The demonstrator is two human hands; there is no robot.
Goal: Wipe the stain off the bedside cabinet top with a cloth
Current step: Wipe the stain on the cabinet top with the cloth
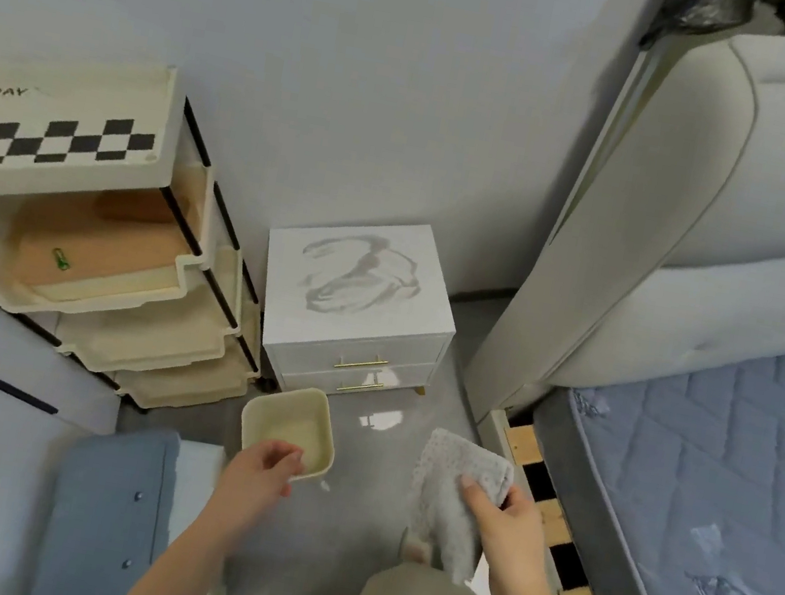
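Observation:
A small white bedside cabinet with two drawers and gold handles stands against the far wall. A wide grey-brown smeared stain covers much of its top. My right hand grips a pale grey textured cloth that hangs down from my fingers, well in front of the cabinet. My left hand holds the near rim of a cream square basin, which is level with a little liquid in it, just in front of the cabinet's drawers.
A cream stacked drawer rack with a checkered top stands left of the cabinet. A bed with a blue quilted mattress and padded headboard fills the right. A blue-grey stool is at lower left. The grey floor shows a wet sheen.

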